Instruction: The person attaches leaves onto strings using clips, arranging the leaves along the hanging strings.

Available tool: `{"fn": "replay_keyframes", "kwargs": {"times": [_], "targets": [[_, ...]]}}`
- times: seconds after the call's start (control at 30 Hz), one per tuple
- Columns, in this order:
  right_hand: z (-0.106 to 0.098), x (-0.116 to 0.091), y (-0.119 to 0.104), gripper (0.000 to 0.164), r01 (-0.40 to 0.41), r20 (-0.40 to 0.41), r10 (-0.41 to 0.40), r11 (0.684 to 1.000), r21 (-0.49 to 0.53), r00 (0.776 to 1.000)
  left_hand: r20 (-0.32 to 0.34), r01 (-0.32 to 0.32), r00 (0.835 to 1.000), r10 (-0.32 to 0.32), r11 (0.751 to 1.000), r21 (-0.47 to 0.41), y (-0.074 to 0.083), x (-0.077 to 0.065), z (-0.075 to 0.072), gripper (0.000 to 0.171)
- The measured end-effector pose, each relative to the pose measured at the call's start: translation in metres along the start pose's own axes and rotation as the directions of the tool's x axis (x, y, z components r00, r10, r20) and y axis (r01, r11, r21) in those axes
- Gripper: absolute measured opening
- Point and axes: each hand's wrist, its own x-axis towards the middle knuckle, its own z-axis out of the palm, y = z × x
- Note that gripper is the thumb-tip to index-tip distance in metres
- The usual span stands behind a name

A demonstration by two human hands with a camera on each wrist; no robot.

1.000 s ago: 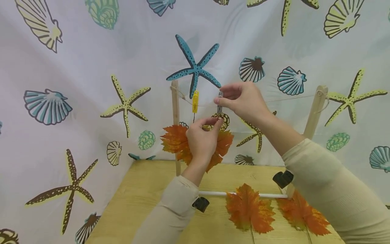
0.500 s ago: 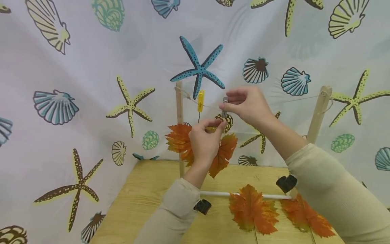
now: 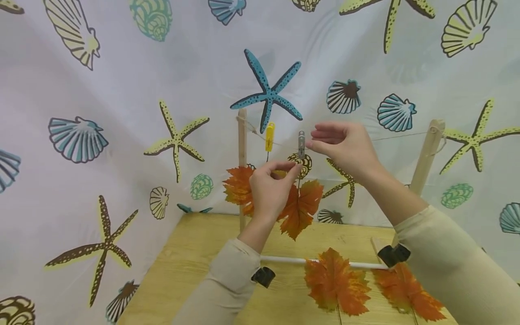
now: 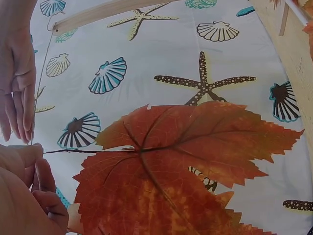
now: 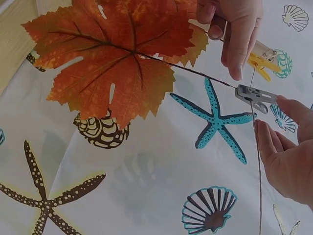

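A grey clothespin (image 3: 301, 144) sits on the string, its jaws closed on the thin stem of an orange maple leaf (image 3: 299, 208). My right hand (image 3: 345, 146) is just right of the clothespin, thumb tip near its handle, fingers extended and holding nothing. My left hand (image 3: 271, 185) is just below the clothespin with thumb and index tips close together beside the stem. In the right wrist view the stem (image 5: 195, 72) runs uncovered from leaf to clothespin, past the left fingertips. A yellow clothespin (image 3: 270, 137) to the left holds another maple leaf (image 3: 237, 187), partly hidden by my left hand.
The string (image 3: 400, 136) stretches between a left wooden post (image 3: 242, 140) and a right wooden post (image 3: 426, 155). A white rod (image 3: 284, 259) lies low across the wooden table (image 3: 195, 262). Two more maple leaves (image 3: 337, 282) lie at the front right. Patterned fabric (image 3: 122, 149) hangs behind.
My right hand has let go of the grey clothespin and drawn slightly right. The leaf under it now hangs with more of its stem showing beside my left fingertips. The head view has shifted slightly.
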Motion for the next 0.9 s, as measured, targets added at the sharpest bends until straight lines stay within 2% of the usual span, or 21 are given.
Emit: {"fn": "replay_keyframes", "kwargs": {"times": [0.33,0.5,0.67,0.9], "targets": [[0.002,-0.016,0.008,0.045,0.016,-0.008,-0.015,0.998,0.053,1.000,0.109,-0.019,0.994,0.022,1.000,-0.025,-0.005,-0.003,-0.001,0.022],[0.003,-0.024,0.010,0.045,0.040,-0.024,-0.038,0.996,0.075,0.999,0.149,-0.051,0.987,0.057,0.998,-0.040,-0.007,-0.003,-0.003,0.021],[0.003,-0.037,0.017,0.044,0.064,-0.047,-0.062,0.997,0.048,0.997,0.195,-0.049,0.979,0.058,0.997,-0.054,-0.008,-0.004,-0.003,0.021],[0.010,-0.052,0.026,0.046,0.014,-0.032,-0.013,0.999,0.038,0.999,0.230,-0.038,0.972,0.048,0.998,-0.051,-0.015,-0.008,-0.005,0.023]]}}
